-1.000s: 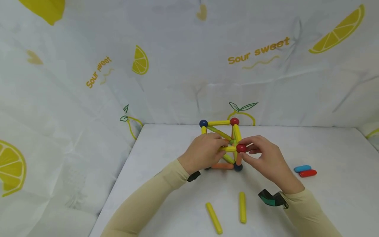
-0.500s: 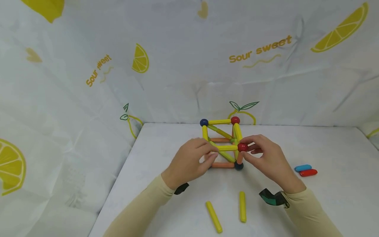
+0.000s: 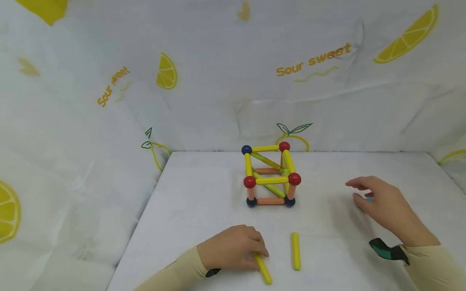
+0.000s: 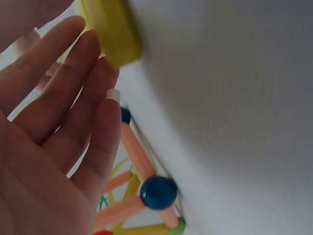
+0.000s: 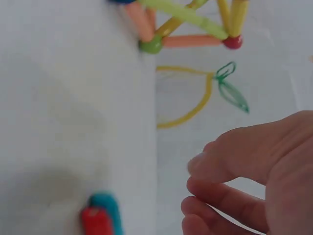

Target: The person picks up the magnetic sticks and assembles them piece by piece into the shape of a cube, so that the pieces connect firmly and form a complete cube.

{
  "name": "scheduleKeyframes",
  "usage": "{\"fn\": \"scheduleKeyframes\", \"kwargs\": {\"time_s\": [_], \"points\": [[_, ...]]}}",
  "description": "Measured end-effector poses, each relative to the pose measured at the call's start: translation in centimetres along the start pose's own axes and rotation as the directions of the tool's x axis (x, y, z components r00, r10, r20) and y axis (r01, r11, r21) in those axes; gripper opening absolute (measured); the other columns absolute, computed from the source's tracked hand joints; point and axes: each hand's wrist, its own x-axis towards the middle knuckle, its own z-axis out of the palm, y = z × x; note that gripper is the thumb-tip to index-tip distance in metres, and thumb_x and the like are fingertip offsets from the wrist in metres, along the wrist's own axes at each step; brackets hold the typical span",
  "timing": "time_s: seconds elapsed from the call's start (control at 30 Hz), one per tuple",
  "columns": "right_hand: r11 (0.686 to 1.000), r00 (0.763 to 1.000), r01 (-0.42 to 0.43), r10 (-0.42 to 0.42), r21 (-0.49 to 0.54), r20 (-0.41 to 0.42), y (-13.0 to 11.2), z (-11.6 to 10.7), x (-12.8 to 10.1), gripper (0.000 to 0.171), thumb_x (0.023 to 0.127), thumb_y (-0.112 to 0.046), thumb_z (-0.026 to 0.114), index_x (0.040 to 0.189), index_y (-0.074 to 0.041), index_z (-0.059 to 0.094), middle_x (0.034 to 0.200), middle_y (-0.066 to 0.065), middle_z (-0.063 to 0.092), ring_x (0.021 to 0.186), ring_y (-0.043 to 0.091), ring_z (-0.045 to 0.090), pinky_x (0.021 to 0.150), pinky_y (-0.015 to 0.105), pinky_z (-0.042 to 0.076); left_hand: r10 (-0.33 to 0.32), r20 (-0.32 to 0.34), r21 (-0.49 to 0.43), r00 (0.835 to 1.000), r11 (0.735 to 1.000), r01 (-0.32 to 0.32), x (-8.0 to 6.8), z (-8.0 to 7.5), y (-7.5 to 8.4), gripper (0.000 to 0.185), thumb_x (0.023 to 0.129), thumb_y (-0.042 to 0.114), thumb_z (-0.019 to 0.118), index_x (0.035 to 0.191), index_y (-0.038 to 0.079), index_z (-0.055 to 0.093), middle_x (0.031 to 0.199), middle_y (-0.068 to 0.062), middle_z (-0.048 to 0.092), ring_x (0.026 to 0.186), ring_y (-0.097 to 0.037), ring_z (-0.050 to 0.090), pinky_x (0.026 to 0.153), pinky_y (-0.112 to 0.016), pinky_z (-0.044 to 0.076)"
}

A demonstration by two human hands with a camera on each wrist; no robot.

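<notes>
Now both hands off cube (image 3: 270, 176)

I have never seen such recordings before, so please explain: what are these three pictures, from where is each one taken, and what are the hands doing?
There is no machine here: a person works with two bare hands at a white table. The wide picture comes from a camera on the head, looking down. The other two come from cameras on the wrists, so each shows its own hand very close.

In the middle stands a cube frame built from coloured sticks and balls. The left hand rests on a yellow stick at the near edge; I cannot tell whether it grips it. A second yellow stick lies beside it, untouched. The right hand hovers open and empty over a blue piece and a red piece lying together.
</notes>
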Motion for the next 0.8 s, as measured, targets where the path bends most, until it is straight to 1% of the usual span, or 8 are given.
{"fn": "scheduleKeyframes", "kwargs": {"time_s": [0.13, 0.17, 0.23, 0.3, 0.37, 0.53, 0.63, 0.8], "points": [[0.993, 0.988, -0.070, 0.082, -0.094, 0.130, 3.8, -0.3, -1.5, 0.028, 0.090, -0.009, 0.083, 0.117, -0.003, 0.075, 0.115, 0.028, 0.070, 0.095, 0.046, 0.069, 0.075, 0.056, 0.061, 0.038, 0.024, 0.026, 0.999, 0.999, -0.039, 0.3, 0.7, 0.2, 0.020, 0.098, 0.034, 0.083, 0.118, 0.035, 0.082, 0.109, 0.022, 0.069, 0.102, 0.006, 0.058, 0.090, -0.003, 0.040], [0.991, 0.983, -0.080, 0.096, -0.108, 0.154, 4.5, -0.3, -1.7, 0.028, 0.089, -0.009, 0.083, 0.115, -0.002, 0.075, 0.114, 0.029, 0.069, 0.095, 0.047, 0.067, 0.077, 0.062, 0.059, 0.040, 0.023, 0.035, 0.999, 0.999, -0.040, 0.4, 0.8, 0.1, 0.019, 0.098, 0.034, 0.082, 0.117, 0.035, 0.082, 0.108, 0.022, 0.069, 0.100, 0.007, 0.058, 0.089, -0.003, 0.040], [0.988, 0.978, -0.094, 0.115, -0.121, 0.174, 5.3, -0.2, -2.0, 0.027, 0.089, -0.008, 0.082, 0.115, -0.001, 0.075, 0.113, 0.030, 0.068, 0.097, 0.049, 0.065, 0.082, 0.066, 0.057, 0.013, 0.020, 0.024, 1.000, 1.000, -0.014, 0.6, 0.8, -0.1, 0.017, 0.098, 0.035, 0.082, 0.115, 0.034, 0.082, 0.105, 0.022, 0.068, 0.097, 0.007, 0.056, 0.087, -0.004, 0.041], [0.985, 0.974, -0.106, 0.130, -0.138, 0.184, 5.7, -0.1, -2.2, 0.031, 0.089, -0.008, 0.081, 0.118, 0.000, 0.073, 0.115, 0.032, 0.065, 0.099, 0.051, 0.063, 0.083, 0.069, 0.056, -0.021, 0.000, 0.017, 1.000, 1.000, 0.021, 0.9, 0.5, -0.4, 0.016, 0.100, 0.035, 0.080, 0.115, 0.032, 0.081, 0.104, 0.021, 0.069, 0.094, 0.007, 0.056, 0.086, -0.006, 0.043], [0.984, 0.979, -0.093, 0.118, -0.150, 0.165, 5.9, 0.1, -2.2, 0.033, 0.088, -0.007, 0.082, 0.119, 0.001, 0.073, 0.114, 0.032, 0.065, 0.098, 0.049, 0.063, 0.084, 0.070, 0.055, -0.057, -0.035, 0.010, 0.998, 0.998, 0.058, 1.3, 0.2, -0.7, 0.016, 0.101, 0.035, 0.078, 0.116, 0.030, 0.080, 0.104, 0.019, 0.069, 0.092, 0.006, 0.057, 0.086, -0.008, 0.046], [0.983, 0.993, -0.027, 0.047, -0.180, 0.104, 6.3, 0.7, -2.2, 0.028, 0.082, -0.003, 0.088, 0.108, -0.002, 0.076, 0.104, 0.024, 0.068, 0.091, 0.043, 0.066, 0.082, 0.068, 0.057, -0.116, -0.146, -0.010, 0.982, 0.993, 0.115, 2.4, -1.1, -1.2, 0.019, 0.102, 0.035, 0.078, 0.118, 0.025, 0.081, 0.105, 0.014, 0.072, 0.092, 0.004, 0.061, 0.087, -0.010, 0.051], [0.981, 0.990, -0.030, 0.054, -0.190, 0.127, 6.6, 1.0, -2.1, 0.026, 0.082, -0.003, 0.088, 0.105, -0.002, 0.076, 0.103, 0.023, 0.071, 0.092, 0.045, 0.067, 0.083, 0.068, 0.056, -0.128, -0.197, -0.020, 0.972, 0.992, 0.126, 3.0, -1.7, -1.4, 0.020, 0.101, 0.034, 0.078, 0.118, 0.023, 0.081, 0.105, 0.014, 0.073, 0.094, 0.003, 0.063, 0.088, -0.010, 0.051], [0.981, 0.976, -0.059, 0.097, -0.187, 0.197, 6.0, 1.3, -2.0, 0.029, 0.086, -0.006, 0.086, 0.113, 0.000, 0.076, 0.107, 0.024, 0.075, 0.096, 0.045, 0.067, 0.085, 0.067, 0.057, -0.112, -0.248, -0.007, 0.962, 0.993, 0.114, 3.8, -2.6, -1.3, 0.022, 0.101, 0.034, 0.079, 0.120, 0.023, 0.079, 0.112, 0.013, 0.075, 0.099, 0.001, 0.064, 0.086, -0.008, 0.051]]}}
